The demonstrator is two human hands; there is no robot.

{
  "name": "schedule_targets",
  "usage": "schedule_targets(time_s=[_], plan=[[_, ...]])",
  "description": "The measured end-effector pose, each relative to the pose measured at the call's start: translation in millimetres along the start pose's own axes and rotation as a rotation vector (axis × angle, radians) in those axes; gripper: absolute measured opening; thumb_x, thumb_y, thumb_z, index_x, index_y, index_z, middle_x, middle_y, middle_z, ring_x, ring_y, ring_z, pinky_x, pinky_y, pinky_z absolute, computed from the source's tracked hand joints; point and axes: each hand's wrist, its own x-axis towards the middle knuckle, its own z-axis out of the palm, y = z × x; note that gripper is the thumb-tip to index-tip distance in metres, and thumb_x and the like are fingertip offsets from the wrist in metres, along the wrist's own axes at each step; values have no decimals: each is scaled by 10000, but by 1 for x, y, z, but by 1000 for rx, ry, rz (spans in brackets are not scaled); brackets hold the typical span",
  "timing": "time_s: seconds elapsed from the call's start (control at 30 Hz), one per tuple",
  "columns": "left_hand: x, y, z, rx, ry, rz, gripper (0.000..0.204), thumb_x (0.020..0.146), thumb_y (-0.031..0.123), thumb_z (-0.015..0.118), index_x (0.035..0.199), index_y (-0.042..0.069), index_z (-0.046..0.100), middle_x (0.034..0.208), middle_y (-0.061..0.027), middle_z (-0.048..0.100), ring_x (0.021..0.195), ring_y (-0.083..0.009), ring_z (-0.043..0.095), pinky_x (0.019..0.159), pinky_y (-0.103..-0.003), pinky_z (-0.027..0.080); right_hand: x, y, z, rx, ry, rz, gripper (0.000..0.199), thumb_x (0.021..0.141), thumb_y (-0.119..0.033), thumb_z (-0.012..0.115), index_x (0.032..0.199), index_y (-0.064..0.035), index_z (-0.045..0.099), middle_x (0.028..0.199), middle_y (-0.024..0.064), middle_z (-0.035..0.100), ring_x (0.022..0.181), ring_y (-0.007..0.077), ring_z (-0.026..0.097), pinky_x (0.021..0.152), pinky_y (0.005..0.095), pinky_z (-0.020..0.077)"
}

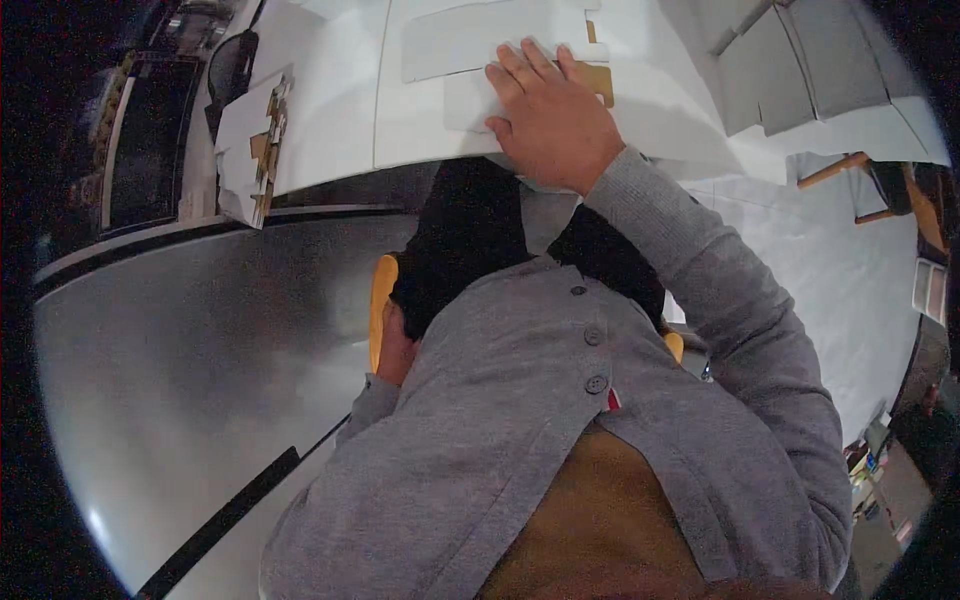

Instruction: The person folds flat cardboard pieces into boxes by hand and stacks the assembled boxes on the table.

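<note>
My right hand [555, 120] lies palm down with its fingers spread, near the front edge of the white table [330, 120]. Beneath and around it are flat pale cardboard pieces [450, 45], thin and straight-edged. A small brown patch of cardboard [600, 85] shows just right of my fingers. Down at my left side, my left hand [397, 350] is beside my thigh, against the yellow wooden edge [382, 300] of the seat. The fingers of that hand are mostly hidden, so its grip cannot be made out.
A stack of cut cardboard sheets [245, 160] stands at the table's left end. Grey-white boxes [820, 70] stand at the far right. A wooden chair [880, 190] is on the right, over the pale floor. A large grey panel [200, 350] fills the left.
</note>
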Motion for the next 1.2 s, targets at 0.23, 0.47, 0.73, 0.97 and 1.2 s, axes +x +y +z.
schedule_targets(time_s=[0.23,0.47,0.73,0.97,1.2], plan=[[24,20,13,110,-151,44,746,999,119,667,1680,67,366,1669,-153,440,1510,-313,443,1261,-387,343,-2,0,3,-24,69,-17,580,1049,-357,595,1517,-17,553,1638,177,504,1568,373,414,1292,589,294],[21,1,15,154,-123,-61,670,1047,216,621,1662,65,403,1676,-172,448,1526,-316,442,1258,-399,359,-3,1,0,-77,72,-17,562,1061,-365,564,1511,-29,563,1622,170,527,1558,366,432,1283,580,312],[71,-59,49,24,-136,-372,645,1069,334,592,1636,65,442,1660,-204,475,1516,-322,465,1237,-402,395,-3,-2,2,-59,105,-28,556,1070,-373,550,1510,-32,563,1615,172,535,1551,365,444,1282,576,312],[102,36,24,265,-342,-525,678,1063,423,631,1612,65,460,1662,-182,468,1502,-290,474,1195,-382,443,-5,4,5,-40,102,-3,552,1072,-379,551,1502,-34,569,1616,183,531,1545,366,455,1283,578,304],[130,95,58,293,-91,137,653,1079,401,622,1621,88,437,1640,-156,480,1482,-262,485,1194,-361,440,-4,0,3,-74,56,2,556,1069,-389,556,1499,-36,572,1616,183,531,1543,363,456,1283,585,297]])
